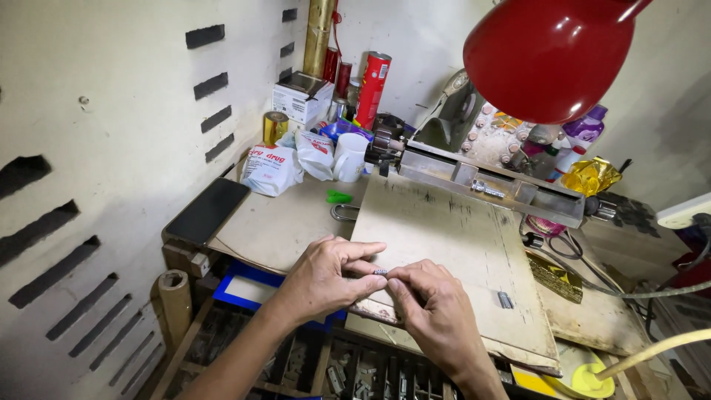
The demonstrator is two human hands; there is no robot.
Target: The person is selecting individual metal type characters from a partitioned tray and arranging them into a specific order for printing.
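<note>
My left hand and right hand meet at the near edge of the worn board, fingertips pinched together on a small metal piece held between them. I see a second small metal block lying on the board, right of the hands. Beyond the board's far edge runs a metal bar. A white mug stands off the board's far left corner; a black phone lies well left.
</note>
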